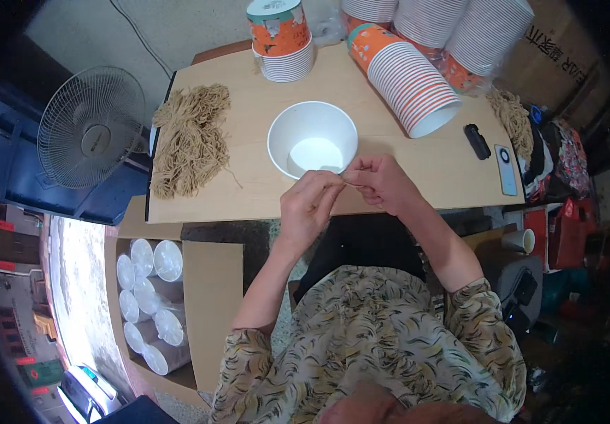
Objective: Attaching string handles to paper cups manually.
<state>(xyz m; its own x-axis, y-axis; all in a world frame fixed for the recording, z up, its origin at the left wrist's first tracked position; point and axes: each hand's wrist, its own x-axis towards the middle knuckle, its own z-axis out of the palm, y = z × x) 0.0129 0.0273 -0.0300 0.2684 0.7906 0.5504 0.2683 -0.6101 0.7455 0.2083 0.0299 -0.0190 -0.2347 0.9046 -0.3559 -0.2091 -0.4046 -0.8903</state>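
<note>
A white paper bowl (279, 138) stands upright on the tabletop, its inside facing up. Just at its near rim, my left hand (308, 206) and my right hand (384, 185) meet with fingertips pinched together. Whatever lies between the fingertips is too small to make out. To the left of the bowl is a heap of tan strings (193, 145), with a loose strand trailing toward the bowl. A long nested stack of orange-and-white paper bowls (407, 83) lies tilted to the right. Behind the bowl stands a shorter upright stack of the same bowls (282, 44).
More bagged bowl stacks (429, 21) crowd the table's back right. A black object (476, 142) and a pale flat rectangular item (506, 169) lie near the right edge. More tan strings (510, 116) hang there. Left are a fan (93, 131) and an open carton (213, 311) of wrapped stacks.
</note>
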